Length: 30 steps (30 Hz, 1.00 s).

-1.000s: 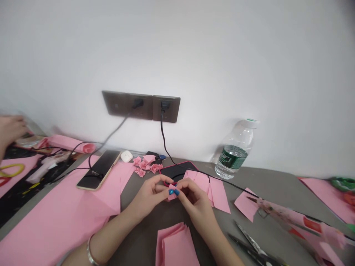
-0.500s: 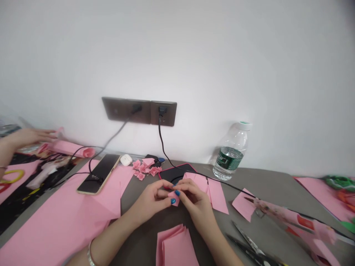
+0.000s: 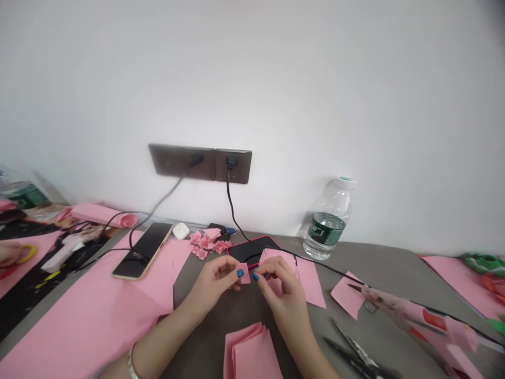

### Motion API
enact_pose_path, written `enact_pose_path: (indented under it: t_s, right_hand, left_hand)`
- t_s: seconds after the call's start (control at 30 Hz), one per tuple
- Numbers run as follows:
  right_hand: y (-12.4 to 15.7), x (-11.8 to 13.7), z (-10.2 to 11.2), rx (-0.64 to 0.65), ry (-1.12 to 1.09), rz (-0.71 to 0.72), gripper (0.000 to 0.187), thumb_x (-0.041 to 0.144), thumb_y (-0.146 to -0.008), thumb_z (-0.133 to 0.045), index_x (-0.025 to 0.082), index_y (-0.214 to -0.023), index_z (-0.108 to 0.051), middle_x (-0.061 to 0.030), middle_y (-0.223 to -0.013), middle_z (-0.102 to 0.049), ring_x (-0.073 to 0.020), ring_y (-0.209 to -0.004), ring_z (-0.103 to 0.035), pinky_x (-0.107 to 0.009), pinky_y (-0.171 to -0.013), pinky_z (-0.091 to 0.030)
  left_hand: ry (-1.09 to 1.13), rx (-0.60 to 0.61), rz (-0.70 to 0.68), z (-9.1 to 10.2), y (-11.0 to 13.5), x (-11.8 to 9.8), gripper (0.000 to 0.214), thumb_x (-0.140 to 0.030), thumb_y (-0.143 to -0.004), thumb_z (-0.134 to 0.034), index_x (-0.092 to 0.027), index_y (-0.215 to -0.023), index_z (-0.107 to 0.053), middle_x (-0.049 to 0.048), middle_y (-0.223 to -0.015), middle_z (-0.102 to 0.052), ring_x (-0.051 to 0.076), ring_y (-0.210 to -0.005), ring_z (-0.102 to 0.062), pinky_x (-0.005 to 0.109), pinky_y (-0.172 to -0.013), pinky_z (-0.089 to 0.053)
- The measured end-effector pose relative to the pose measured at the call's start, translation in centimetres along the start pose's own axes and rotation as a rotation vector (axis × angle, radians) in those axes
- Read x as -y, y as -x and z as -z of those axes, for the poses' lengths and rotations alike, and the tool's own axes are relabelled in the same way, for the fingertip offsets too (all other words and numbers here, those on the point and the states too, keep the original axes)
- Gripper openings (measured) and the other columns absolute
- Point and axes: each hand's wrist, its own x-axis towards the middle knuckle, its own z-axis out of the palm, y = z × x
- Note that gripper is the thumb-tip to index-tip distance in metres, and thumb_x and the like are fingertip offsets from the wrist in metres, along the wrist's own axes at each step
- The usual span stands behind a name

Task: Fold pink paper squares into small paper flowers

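Note:
My left hand and my right hand meet over the grey table, both pinching a small pink paper piece between thumbs and fingers with blue nails. Just behind it lies a phone with a red case. A stack of pink paper squares lies in front of my hands, near the bottom edge. Several small folded pink paper flowers sit behind my left hand.
A large pink sheet with a phone on charge covers the left. A water bottle stands by the wall, scissors and a glue gun lie right. Another person's hand shows at far left.
My hands have kept working the small pink piece, shifting it slightly up and apart. The other person's hand at the left has drawn back and down.

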Motion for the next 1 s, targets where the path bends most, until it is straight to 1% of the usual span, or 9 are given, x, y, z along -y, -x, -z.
enact_pose_path:
  t_s: [0.1,0.2,0.33,0.43,0.6,0.73,0.87,1.0]
  right_hand:
    - [0.2,-0.1,-0.3,0.062,0.033,-0.023,0.011,0.017,-0.083,-0.061,0.022,-0.075,-0.067,-0.0034,-0.078,-0.058,-0.0197,-0.073,-0.057,-0.029,-0.061,-0.044]
    - [0.4,-0.3,-0.5,0.068,0.065,-0.036,0.012,0.015,-0.082,-0.061,0.023,-0.076,-0.067,-0.0028,-0.079,-0.059,-0.0187,-0.072,-0.057,-0.029,-0.06,-0.042]
    - [0.4,-0.6,-0.5,0.056,0.076,-0.04,0.011,0.014,-0.082,-0.061,0.022,-0.076,-0.064,-0.0028,-0.079,-0.059,-0.0179,-0.07,-0.055,-0.028,-0.057,-0.04]
    - [0.4,-0.7,-0.5,0.062,0.075,-0.034,0.011,0.013,-0.082,-0.061,0.022,-0.074,-0.062,-0.0023,-0.078,-0.058,-0.0172,-0.069,-0.054,-0.027,-0.057,-0.04]
    - [0.6,-0.5,-0.5,0.08,0.121,0.012,0.015,0.009,-0.082,-0.056,0.022,-0.076,-0.06,-0.0024,-0.081,-0.058,-0.0176,-0.072,-0.054,-0.028,-0.061,-0.041]
    - [0.7,-0.3,-0.6,0.084,0.16,0.041,0.016,0.008,-0.083,-0.054,0.022,-0.076,-0.057,-0.0026,-0.08,-0.057,-0.018,-0.071,-0.053,-0.029,-0.061,-0.042]
    - [0.7,-0.1,-0.5,0.066,0.245,0.069,0.017,0.007,-0.082,-0.054,0.023,-0.075,-0.056,-0.0029,-0.081,-0.059,-0.0193,-0.073,-0.054,-0.031,-0.065,-0.042]
    - [0.8,0.1,-0.3,0.064,0.334,0.125,0.018,0.007,-0.08,-0.056,0.024,-0.077,-0.058,-0.0033,-0.082,-0.062,-0.0222,-0.079,-0.056,-0.034,-0.071,-0.041]
  left_hand:
    - [0.053,0.015,0.031,0.1,0.1,0.4,0.022,-0.036,-0.078,-0.074,-0.015,-0.081,-0.067,0.0018,-0.074,-0.067,0.013,-0.07,-0.062,0.023,-0.068,-0.051]
    - [0.078,0.027,0.049,0.1,0.1,0.4,0.021,-0.034,-0.077,-0.075,-0.016,-0.083,-0.067,0.0038,-0.079,-0.07,0.015,-0.077,-0.065,0.024,-0.071,-0.052]
    - [0.074,0.032,0.067,-0.1,0.1,0.1,0.023,-0.033,-0.072,-0.078,-0.015,-0.082,-0.068,0.0044,-0.078,-0.071,0.016,-0.075,-0.066,0.024,-0.069,-0.052]
    - [0.059,0.038,0.045,-0.1,0.1,0.0,0.024,-0.033,-0.071,-0.079,-0.014,-0.079,-0.068,0.004,-0.076,-0.07,0.015,-0.072,-0.065,0.024,-0.068,-0.052]
    - [0.034,0.009,0.018,-0.2,0.1,0.4,0.023,-0.033,-0.071,-0.078,-0.014,-0.075,-0.066,0.0022,-0.073,-0.068,0.014,-0.068,-0.063,0.024,-0.066,-0.052]
    - [0.01,-0.028,-0.001,-0.4,0.1,0.4,0.023,-0.032,-0.069,-0.079,-0.014,-0.072,-0.065,-0.0001,-0.069,-0.064,0.013,-0.063,-0.06,0.024,-0.063,-0.051]
    - [0.025,-0.004,-0.016,-0.6,0.2,0.3,0.023,-0.031,-0.068,-0.079,-0.014,-0.073,-0.065,0.0005,-0.071,-0.065,0.014,-0.066,-0.061,0.025,-0.065,-0.051]
    - [0.09,-0.01,0.023,-0.9,0.4,0.3,0.023,-0.031,-0.068,-0.08,-0.015,-0.075,-0.065,0.0009,-0.076,-0.067,0.014,-0.072,-0.061,0.024,-0.068,-0.051]
